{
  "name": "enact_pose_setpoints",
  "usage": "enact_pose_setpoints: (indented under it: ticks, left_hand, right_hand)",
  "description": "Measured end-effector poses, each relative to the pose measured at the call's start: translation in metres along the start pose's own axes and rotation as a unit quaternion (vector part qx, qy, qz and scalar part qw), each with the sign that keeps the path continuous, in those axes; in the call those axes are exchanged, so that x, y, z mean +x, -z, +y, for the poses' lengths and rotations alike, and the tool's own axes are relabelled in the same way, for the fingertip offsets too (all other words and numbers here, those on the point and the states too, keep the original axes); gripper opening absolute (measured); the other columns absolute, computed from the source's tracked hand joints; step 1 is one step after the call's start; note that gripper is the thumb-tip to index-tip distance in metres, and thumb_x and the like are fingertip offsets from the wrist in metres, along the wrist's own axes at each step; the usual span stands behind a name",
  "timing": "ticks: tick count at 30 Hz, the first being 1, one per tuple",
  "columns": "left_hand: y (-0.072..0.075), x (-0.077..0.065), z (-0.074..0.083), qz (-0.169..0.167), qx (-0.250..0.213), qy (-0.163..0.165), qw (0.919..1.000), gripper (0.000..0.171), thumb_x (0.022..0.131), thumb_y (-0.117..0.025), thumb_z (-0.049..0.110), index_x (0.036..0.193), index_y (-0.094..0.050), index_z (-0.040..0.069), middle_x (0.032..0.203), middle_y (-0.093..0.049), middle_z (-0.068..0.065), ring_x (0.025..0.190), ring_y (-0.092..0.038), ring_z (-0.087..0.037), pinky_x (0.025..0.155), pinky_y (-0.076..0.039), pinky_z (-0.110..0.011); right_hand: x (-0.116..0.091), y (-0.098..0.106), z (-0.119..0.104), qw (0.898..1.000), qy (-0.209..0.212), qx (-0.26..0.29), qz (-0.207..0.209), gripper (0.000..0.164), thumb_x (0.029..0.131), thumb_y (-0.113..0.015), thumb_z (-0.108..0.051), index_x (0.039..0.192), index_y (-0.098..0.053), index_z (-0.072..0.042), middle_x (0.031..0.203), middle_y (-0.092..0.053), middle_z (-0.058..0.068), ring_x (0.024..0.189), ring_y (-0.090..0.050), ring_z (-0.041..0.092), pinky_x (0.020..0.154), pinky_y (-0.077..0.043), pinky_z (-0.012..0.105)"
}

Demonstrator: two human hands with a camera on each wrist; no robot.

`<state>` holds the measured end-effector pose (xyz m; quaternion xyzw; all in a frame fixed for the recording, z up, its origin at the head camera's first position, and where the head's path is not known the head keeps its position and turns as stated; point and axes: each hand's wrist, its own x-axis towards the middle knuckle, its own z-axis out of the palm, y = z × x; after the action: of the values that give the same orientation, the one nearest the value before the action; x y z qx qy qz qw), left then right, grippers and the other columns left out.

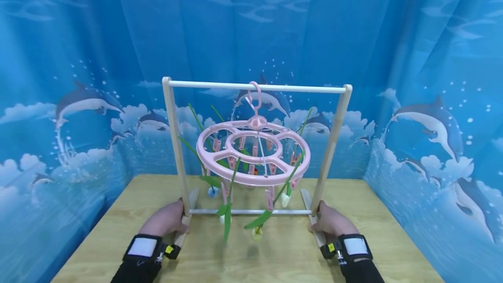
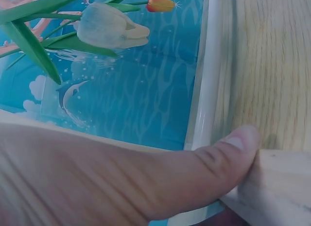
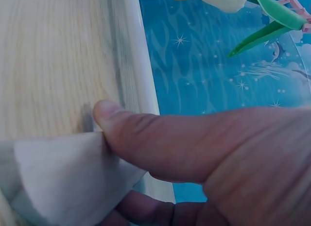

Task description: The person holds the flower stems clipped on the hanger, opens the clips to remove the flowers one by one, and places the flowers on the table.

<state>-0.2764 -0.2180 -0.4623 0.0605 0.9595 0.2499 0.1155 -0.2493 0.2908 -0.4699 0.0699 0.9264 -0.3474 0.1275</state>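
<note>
A light wooden rack [image 1: 331, 139] stands upright on the table, with a white bar across its top. From that bar a pink round clip hanger [image 1: 253, 182] hangs by its hook. Artificial tulips dangle head down from its clips, among them a yellow tulip [image 1: 257, 233], a blue tulip [image 1: 213, 191] and a white tulip [image 2: 104, 26]. My left hand [image 1: 167, 218] grips the rack's left foot, thumb on the inner side. On the opposite foot, my right hand [image 1: 334, 221] holds in the same way; its thumb and some fingers show around the wood [image 3: 73, 172].
The wood-grain table [image 1: 275, 259] carries the rack. A blue curtain [image 1: 251, 25] printed with dolphins and clouds encloses the back and both sides. Each wrist wears a black strap with a small camera, such as the left camera [image 1: 171, 251].
</note>
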Motion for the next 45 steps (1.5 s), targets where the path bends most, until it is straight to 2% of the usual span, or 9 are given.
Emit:
enact_pose_setpoints:
  ticks: [7,13,23,29,33,37,40,42,45]
  left_hand:
    - [-0.002,-0.003,0.003,0.0,0.016,0.0,0.9999,0.071,0.079,-0.097,0.014,0.139,-0.063,-0.005,0.116,-0.078,-0.02,0.108,-0.076,-0.037,0.099,-0.063,-0.061]
    - [0.001,-0.005,0.004,-0.003,0.025,-0.001,0.9997,0.073,0.079,-0.098,0.016,0.14,-0.063,-0.005,0.116,-0.078,-0.018,0.108,-0.076,-0.037,0.099,-0.063,-0.061]
    - [0.001,-0.004,0.008,-0.005,0.034,-0.007,0.9994,0.07,0.077,-0.098,0.016,0.136,-0.065,-0.003,0.112,-0.079,-0.015,0.106,-0.077,-0.035,0.099,-0.063,-0.06]
    - [0.004,-0.002,0.009,0.0,0.04,-0.003,0.9992,0.067,0.076,-0.099,0.016,0.133,-0.067,0.0,0.113,-0.08,-0.015,0.107,-0.076,-0.038,0.1,-0.062,-0.063]
    - [0.005,-0.004,0.008,-0.003,0.035,0.006,0.9994,0.063,0.075,-0.099,0.019,0.128,-0.069,0.001,0.113,-0.08,-0.013,0.107,-0.076,-0.037,0.098,-0.062,-0.063]
    - [0.015,-0.016,0.01,-0.003,0.05,0.022,0.9985,0.049,0.081,-0.097,0.026,0.114,-0.072,0.001,0.103,-0.078,-0.009,0.094,-0.074,-0.029,0.085,-0.064,-0.054]
    - [0.032,-0.031,0.019,0.001,0.09,0.041,0.9951,0.035,0.093,-0.087,0.036,0.095,-0.073,0.004,0.085,-0.071,-0.005,0.077,-0.065,-0.022,0.069,-0.058,-0.041]
    - [0.044,-0.043,0.029,0.01,0.11,0.04,0.9931,0.036,0.099,-0.078,0.04,0.087,-0.072,0.007,0.076,-0.066,-0.004,0.069,-0.06,-0.021,0.063,-0.051,-0.036]
    - [0.061,-0.059,0.047,0.019,0.117,0.031,0.9925,0.036,0.104,-0.07,0.043,0.085,-0.073,0.012,0.07,-0.06,-0.002,0.065,-0.054,-0.019,0.06,-0.045,-0.032]
  right_hand:
    - [-0.004,-0.002,0.003,1.0,0.001,-0.024,0.002,0.104,0.085,-0.094,-0.018,0.165,-0.032,0.005,0.149,-0.057,0.039,0.107,-0.075,0.037,0.083,-0.067,0.052]
    - [-0.006,-0.005,0.0,1.0,-0.008,-0.018,-0.003,0.098,0.086,-0.093,-0.016,0.164,-0.037,0.005,0.145,-0.059,0.038,0.098,-0.075,0.029,0.075,-0.066,0.044]
    - [-0.009,-0.002,0.001,0.999,-0.018,-0.035,-0.012,0.108,0.082,-0.095,-0.019,0.167,-0.032,0.004,0.147,-0.06,0.037,0.098,-0.074,0.027,0.078,-0.064,0.042]
    - [-0.009,0.0,0.0,0.999,-0.01,-0.047,-0.016,0.105,0.083,-0.096,-0.019,0.164,-0.035,0.006,0.138,-0.066,0.032,0.098,-0.073,0.026,0.081,-0.063,0.043]
    - [-0.011,0.004,-0.003,0.999,-0.014,-0.042,-0.016,0.093,0.082,-0.096,-0.018,0.156,-0.046,0.005,0.124,-0.073,0.023,0.092,-0.074,0.026,0.075,-0.063,0.041]
    - [-0.022,0.02,-0.013,0.998,-0.025,-0.057,-0.001,0.053,0.085,-0.094,-0.019,0.124,-0.066,0.004,0.099,-0.072,0.014,0.08,-0.07,0.025,0.066,-0.06,0.036]
    - [-0.037,0.039,-0.024,0.995,-0.037,-0.093,0.018,0.034,0.09,-0.089,-0.024,0.101,-0.068,0.0,0.086,-0.067,0.012,0.071,-0.067,0.024,0.06,-0.057,0.032]
    - [-0.048,0.053,-0.034,0.993,-0.037,-0.106,0.032,0.032,0.095,-0.084,-0.028,0.099,-0.068,-0.001,0.084,-0.068,0.013,0.07,-0.067,0.023,0.058,-0.056,0.031]
    - [-0.066,0.069,-0.054,0.992,-0.01,-0.112,0.063,0.037,0.104,-0.074,-0.034,0.114,-0.068,0.001,0.09,-0.073,0.013,0.074,-0.07,0.023,0.059,-0.055,0.033]
